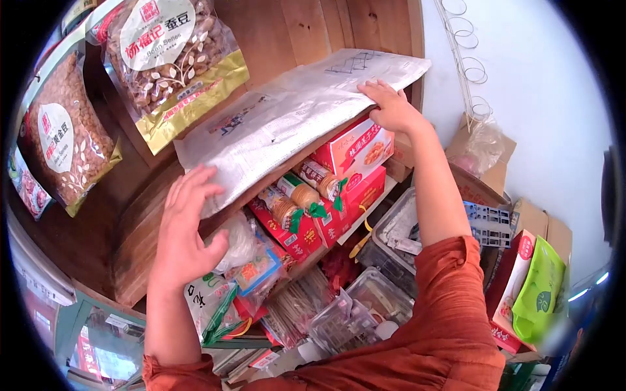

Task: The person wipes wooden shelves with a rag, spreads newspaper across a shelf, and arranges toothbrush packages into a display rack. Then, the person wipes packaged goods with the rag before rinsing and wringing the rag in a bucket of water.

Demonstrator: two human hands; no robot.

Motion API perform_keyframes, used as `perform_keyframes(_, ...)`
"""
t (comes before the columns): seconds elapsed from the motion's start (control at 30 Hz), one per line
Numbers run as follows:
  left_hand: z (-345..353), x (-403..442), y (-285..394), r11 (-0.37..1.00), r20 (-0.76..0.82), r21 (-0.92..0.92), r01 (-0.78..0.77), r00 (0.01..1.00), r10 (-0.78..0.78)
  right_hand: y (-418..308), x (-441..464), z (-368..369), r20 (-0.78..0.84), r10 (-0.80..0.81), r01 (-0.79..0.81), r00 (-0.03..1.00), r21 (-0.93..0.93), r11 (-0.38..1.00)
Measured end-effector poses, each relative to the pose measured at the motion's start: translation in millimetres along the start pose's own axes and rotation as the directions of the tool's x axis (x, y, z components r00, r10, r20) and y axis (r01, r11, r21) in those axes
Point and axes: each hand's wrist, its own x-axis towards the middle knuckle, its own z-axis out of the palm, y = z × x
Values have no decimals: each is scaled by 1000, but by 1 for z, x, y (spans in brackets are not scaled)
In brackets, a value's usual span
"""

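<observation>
A white woven plastic sheet with faint printed marks lies along a wooden shelf. My right hand rests on the sheet's right end, fingers stretched out over its surface. At the sheet's left end is my left hand, fingers apart and thumb spread, with nothing in it. Whether its fingertips touch the sheet or hover by its edge I cannot tell. Below the shelf edge, red boxes carry several cookie packs with green ends.
Large bean bags hang at the upper left, beside a smaller bean bag. Lower down are clear plastic bins and bundled sticks. On the right, a green pouch leans by cartons, and a wire coil hangs on the wall.
</observation>
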Motion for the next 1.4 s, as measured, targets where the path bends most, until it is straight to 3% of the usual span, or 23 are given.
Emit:
perform_keyframes(0.07, 1, 4, -10, 996, 86, -92, 9, 996, -1, -6, -7, 0, -74, -95, 93, 993, -22, 995)
perform_keyframes(0.1, 4, 8, -9, 998, 75, -44, -36, 996, 39, -14, -9, -5, -64, -100, 99, 993, -23, 995)
perform_keyframes(0.17, 10, 20, -1, 984, 70, 127, -121, 991, 113, -34, -12, -18, 34, -293, 284, 955, 169, 944)
perform_keyframes(0.3, 29, 50, 17, 961, 99, 204, -189, 980, 171, -74, -17, -24, 122, -246, 253, 962, -44, 966)
perform_keyframes(0.47, 23, 71, 21, 973, 16, 165, -162, 987, 162, -39, -5, -8, 130, -133, 132, 983, 16, 991)
perform_keyframes(0.53, 23, 74, 14, 938, 129, 261, -229, 971, 201, -32, -9, -8, 150, -232, 211, 961, 145, 967)
perform_keyframes(0.6, 43, 76, 6, 935, 136, 239, -262, 963, 235, -37, -14, -6, 132, -224, 206, 966, 140, 969)
perform_keyframes(0.67, 59, 81, 2, 928, 145, 216, -303, 950, 276, -47, -18, -4, -2, -240, 239, 971, 113, 964)
perform_keyframes(0.7, 65, 84, 2, 939, 173, 194, -284, 952, 252, -51, -19, -5, -6, -231, 230, 973, 113, 966)
perform_keyframes(0.77, 67, 90, 6, 947, 202, 171, -271, 950, 236, -60, -18, -5, -65, -413, 410, 909, -47, 911)
perform_keyframes(0.83, 64, 96, 10, 1000, 396, -18, -25, 918, 30, -74, -22, 2, -65, -484, 486, 872, 9, 874)
perform_keyframes(0.87, 67, 97, 8, 999, 402, -23, -39, 914, 45, -79, -25, 5, -67, -560, 563, 826, 65, 824)
perform_keyframes(0.93, 74, 92, -2, 968, 401, 166, -188, 910, 108, -86, -28, 8, -8, -543, 543, 840, 51, 838)
perform_keyframes(1.03, 83, 90, -10, 987, 364, 11, -160, 920, 145, -88, -31, 15, 42, -504, 501, 863, 63, 863)
perform_keyframes(1.2, 75, 87, -12, 986, 379, -8, -167, 912, 157, -64, -21, 26, -55, -390, 392, 919, 27, 920)
perform_keyframes(1.27, 65, 89, -7, 985, 397, -9, -174, 903, 163, -54, -11, 25, -98, -410, 416, 907, 58, 907)
perform_keyframes(1.33, 49, 101, 2, 999, 519, -30, 33, 855, -13, -72, -10, -3, 121, -179, 186, 976, -44, 982)
perform_keyframes(1.4, 53, 109, -10, 999, 504, -42, 4, 864, 17, -87, -2, 4, 78, -199, 206, 977, -105, 973)
